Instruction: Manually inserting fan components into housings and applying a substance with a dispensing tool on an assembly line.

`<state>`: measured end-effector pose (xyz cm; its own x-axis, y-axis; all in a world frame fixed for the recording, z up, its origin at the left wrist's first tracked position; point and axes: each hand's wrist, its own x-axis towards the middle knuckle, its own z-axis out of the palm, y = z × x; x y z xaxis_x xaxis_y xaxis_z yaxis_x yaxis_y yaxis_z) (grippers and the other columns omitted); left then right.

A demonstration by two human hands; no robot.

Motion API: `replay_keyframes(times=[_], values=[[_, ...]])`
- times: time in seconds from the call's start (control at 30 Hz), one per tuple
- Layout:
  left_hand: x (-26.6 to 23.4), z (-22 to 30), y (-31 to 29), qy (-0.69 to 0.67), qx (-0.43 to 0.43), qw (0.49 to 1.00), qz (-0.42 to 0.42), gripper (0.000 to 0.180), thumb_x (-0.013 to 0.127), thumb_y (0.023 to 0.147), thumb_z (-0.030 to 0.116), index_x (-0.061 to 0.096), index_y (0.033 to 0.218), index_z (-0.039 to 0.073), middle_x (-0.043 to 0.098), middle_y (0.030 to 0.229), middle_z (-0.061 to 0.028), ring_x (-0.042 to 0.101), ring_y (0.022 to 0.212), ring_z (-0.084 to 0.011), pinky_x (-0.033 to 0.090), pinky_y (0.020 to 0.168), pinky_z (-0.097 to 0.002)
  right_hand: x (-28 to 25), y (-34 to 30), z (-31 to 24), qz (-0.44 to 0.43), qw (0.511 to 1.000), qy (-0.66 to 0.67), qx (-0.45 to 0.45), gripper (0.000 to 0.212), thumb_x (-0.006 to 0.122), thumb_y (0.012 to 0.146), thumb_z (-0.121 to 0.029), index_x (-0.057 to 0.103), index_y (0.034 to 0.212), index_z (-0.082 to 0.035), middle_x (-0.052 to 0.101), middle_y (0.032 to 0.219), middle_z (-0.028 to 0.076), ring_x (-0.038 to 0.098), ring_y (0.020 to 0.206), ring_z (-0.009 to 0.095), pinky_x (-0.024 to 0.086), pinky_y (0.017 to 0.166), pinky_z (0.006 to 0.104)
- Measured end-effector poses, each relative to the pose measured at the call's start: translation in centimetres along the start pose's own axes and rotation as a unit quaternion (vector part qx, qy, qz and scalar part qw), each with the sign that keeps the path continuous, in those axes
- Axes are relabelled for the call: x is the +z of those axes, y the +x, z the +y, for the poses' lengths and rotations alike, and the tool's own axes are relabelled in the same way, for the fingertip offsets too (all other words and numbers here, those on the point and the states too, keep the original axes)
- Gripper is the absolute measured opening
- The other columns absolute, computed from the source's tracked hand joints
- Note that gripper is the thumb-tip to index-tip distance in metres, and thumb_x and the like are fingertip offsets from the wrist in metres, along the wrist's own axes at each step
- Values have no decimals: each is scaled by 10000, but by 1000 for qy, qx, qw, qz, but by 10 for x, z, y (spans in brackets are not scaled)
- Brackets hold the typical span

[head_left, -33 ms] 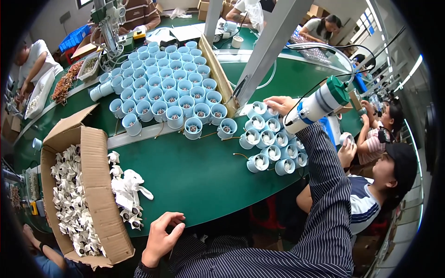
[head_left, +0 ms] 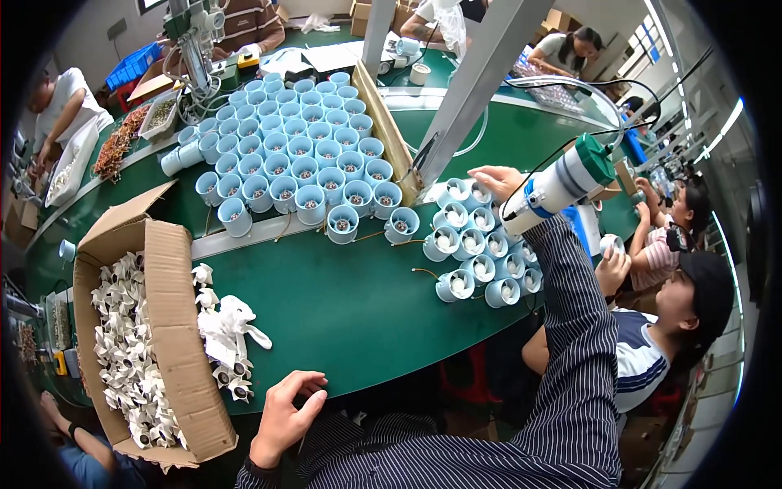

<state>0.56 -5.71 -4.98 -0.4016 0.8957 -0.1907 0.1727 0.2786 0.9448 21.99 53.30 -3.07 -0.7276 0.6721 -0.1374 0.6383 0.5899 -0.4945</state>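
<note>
My right hand (head_left: 498, 181) reaches out over the far end of a cluster of light-blue cups with white fan blades (head_left: 471, 242). Its fingers are stretched and nothing shows in them; the white cylinder with a green cap (head_left: 558, 186) hides part of the wrist. My left hand (head_left: 287, 414) rests by the near table edge, loosely bent, thumb apart from the fingers, holding nothing. Left of it stands a cardboard box (head_left: 191, 342) full of white fan blades (head_left: 134, 350). More blades (head_left: 235, 381) and a crumpled white glove (head_left: 232, 326) lie beside the box.
Many light-blue cups with small motors inside (head_left: 301, 147) stand in rows beyond the metal strip, along a wooden rail (head_left: 381, 126). A slanted grey post (head_left: 468, 102) rises near my right hand. A co-worker in a black cap (head_left: 692, 301) sits close at the right.
My right hand's fingers have lifted slightly off the far cups. The view has shifted a little; my left hand stays where it was.
</note>
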Motion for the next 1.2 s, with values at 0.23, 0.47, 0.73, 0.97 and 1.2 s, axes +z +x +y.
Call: replay_keyframes(times=[0.23,0.47,0.73,0.97,1.2], values=[[0,0,-1,23,35,999,-29,302,764,956,77,717,1235,-31,776,1114,-123,760,943,-200,608,860,-334,-87,-103,68,262,951,-145,-81,252,672,1040,-196,769,1180,-9,787,1024,107,732,968,180,576,880,336],[-6,2,-10,48,70,996,-30,328,776,954,116,710,1240,-30,754,1136,-150,758,964,-245,614,872,-357,-10,-248,-139,115,990,9,86,242,667,1046,-166,762,1140,36,785,915,112,723,783,151,569,718,289],[-14,3,-13,140,95,985,-47,424,787,975,211,674,1319,-10,726,1204,-184,725,1098,-309,594,956,-414,92,-106,-270,55,973,-12,-224,227,715,999,-143,726,1172,3,761,1047,198,770,966,342,603,855,421],[-6,45,-6,207,170,962,-45,510,779,997,301,635,1385,4,681,1285,-217,669,1210,-371,550,1048,-463,116,88,-236,121,962,-204,-136,353,695,1002,-319,715,1262,-81,674,1264,232,687,1143,449,554,1026,511],[-46,64,64,149,175,972,38,518,781,997,330,644,1377,5,670,1305,-205,668,1198,-344,550,1035,-443,122,117,-247,5,970,-206,-132,359,677,988,-316,752,1264,-99,729,1206,224,660,1260,437,560,1083,500]])
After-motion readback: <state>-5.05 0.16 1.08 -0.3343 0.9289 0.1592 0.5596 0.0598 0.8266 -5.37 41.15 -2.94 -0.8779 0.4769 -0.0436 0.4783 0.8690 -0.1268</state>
